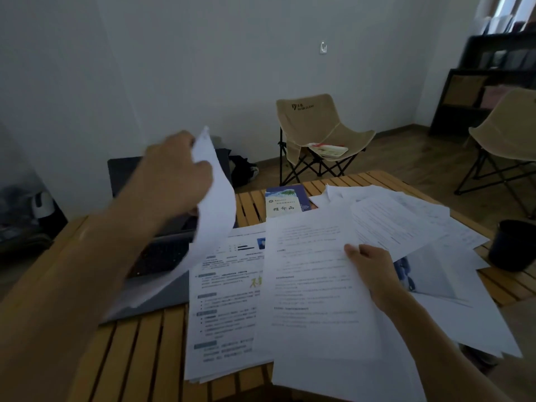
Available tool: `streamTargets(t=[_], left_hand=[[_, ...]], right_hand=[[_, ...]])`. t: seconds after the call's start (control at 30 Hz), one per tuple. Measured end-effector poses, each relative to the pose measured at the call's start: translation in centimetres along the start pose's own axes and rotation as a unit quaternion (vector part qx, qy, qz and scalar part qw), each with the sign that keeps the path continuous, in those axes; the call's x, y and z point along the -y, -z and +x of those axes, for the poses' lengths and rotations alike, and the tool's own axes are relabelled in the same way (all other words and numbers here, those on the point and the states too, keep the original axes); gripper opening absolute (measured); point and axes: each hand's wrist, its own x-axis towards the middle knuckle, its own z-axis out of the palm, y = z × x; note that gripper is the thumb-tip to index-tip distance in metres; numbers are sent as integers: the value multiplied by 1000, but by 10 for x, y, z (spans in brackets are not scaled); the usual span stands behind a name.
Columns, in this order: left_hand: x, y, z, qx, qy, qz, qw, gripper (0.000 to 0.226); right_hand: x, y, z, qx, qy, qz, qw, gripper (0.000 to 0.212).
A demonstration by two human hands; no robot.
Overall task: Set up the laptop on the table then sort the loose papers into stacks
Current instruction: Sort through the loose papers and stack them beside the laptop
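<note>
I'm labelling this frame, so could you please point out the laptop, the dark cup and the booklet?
laptop (162,256): head view, keyboard.
dark cup (512,245): head view, side wall.
booklet (282,203): head view, front cover.

Slatted wooden counter (139,352), seen from above. An open grey laptop (162,274) lay at 9 o'clock, its base flat on the slats. Printed pages with coloured headings (223,309) lay at centre, just beside the laptop. A loose spread of white sheets (406,221) covered the area from 1 to 4 o'clock. A blue booklet (285,203) lay at 12 o'clock; a dark cup (512,245) stood at 3 o'clock.
</note>
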Motion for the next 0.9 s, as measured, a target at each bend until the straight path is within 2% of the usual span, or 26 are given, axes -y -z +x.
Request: streamTargets(t=[0.1, 0.2, 0.27, 0.33, 0.37, 0.4, 0.5, 0.57, 0.63, 0.7, 0.73, 0.8, 0.83, 0.9], left_hand=[[-23, -72, -3, 121, 35, 26, 992, 41], [-20, -149, -9, 163, 87, 2, 983, 42], [-19, -192, -15, 185, 152, -91, 966, 44], [-20, -221, -19, 201, 281, -227, 910, 56], [-17, -235, -19, 196, 322, -264, 888, 63], [-14, -246, -19, 182, 340, -264, 884, 67], [8, -269, -17, 112, 327, -190, 919, 81], [23, -273, -12, 70, 321, -173, 928, 81], [29, -266, -10, 74, 311, -171, 932, 89], [28, -258, -18, 87, 271, -182, 941, 95], [24, -252, -28, 88, 223, -187, 953, 85], [17, -244, -66, 126, 63, -170, 975, 46], [11, -236, -93, 166, -33, -157, 973, 30], [3, -230, -152, 182, -245, -80, 949, 23]], right_hand=[[-2, 5, -1, -12, 2, -1, 1000, 34], [-9, 11, 1, -24, -4, -23, 999, 32], [-13, 14, 3, -30, -8, -28, 999, 37], [-15, 17, 5, -27, -10, -30, 999, 35], [-16, 19, 7, -30, -11, -35, 999, 35], [-16, 21, 8, -39, -11, -43, 998, 35], [-20, 31, 14, -68, 3, -78, 995, 35], [-22, 41, 18, -94, 10, -121, 988, 37], [-22, 51, 21, -117, 9, -171, 978, 38], [-23, 61, 21, -132, 10, -199, 971, 41], [-23, 66, 21, -140, 9, -201, 969, 41], [-21, 77, 19, -169, 0, -171, 971, 38], [-19, 84, 19, -194, -7, -127, 973, 35], [-15, 98, 18, -263, -42, 1, 964, 26]])
